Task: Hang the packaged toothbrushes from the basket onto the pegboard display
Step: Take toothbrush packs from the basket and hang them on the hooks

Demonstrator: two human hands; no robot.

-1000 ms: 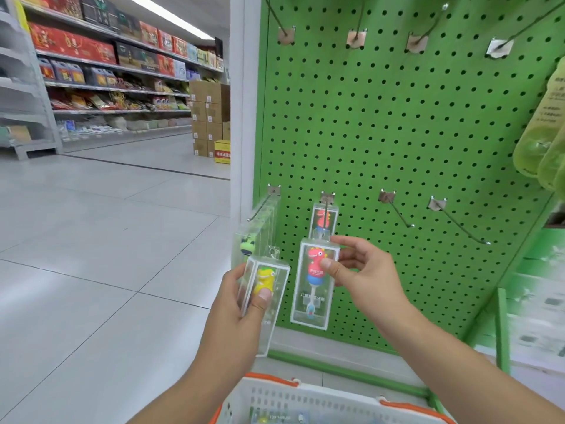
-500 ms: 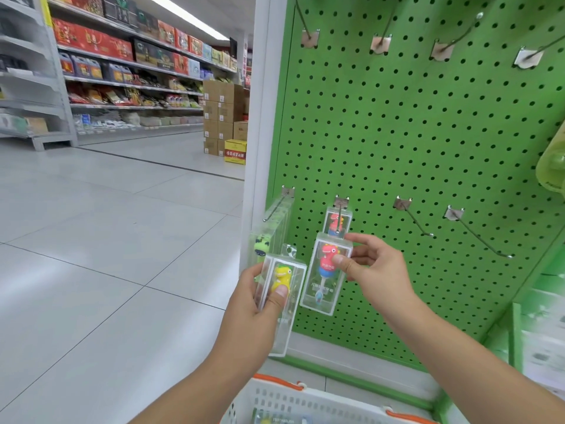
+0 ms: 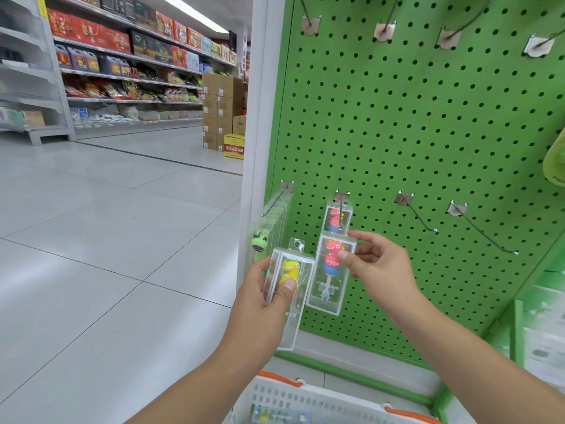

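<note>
My left hand (image 3: 263, 304) grips a clear box holding a yellow dinosaur toothbrush (image 3: 290, 272), upright in front of the green pegboard (image 3: 412, 133). My right hand (image 3: 376, 267) pinches a clear box with a red dinosaur toothbrush (image 3: 330, 276) by its upper right side, its top just under the tip of the second lower hook (image 3: 341, 209). Another red toothbrush box (image 3: 336, 217) hangs on that hook behind it. On the leftmost hook hang boxes with a green toothbrush (image 3: 260, 243). The white basket (image 3: 305, 399) with orange handles sits below my arms.
Two bare lower hooks (image 3: 419, 214) (image 3: 483, 231) jut out to the right, and several bare hooks (image 3: 385, 29) line the top row. Green packs (image 3: 555, 160) hang at the right edge. A tiled aisle, stocked shelves (image 3: 122, 71) and stacked cartons (image 3: 223, 111) lie to the left.
Both hands with their boxes have stayed close to the lower hooks; the red box has drawn slightly nearer the second hook's tip. The view has shifted a little leftward.
</note>
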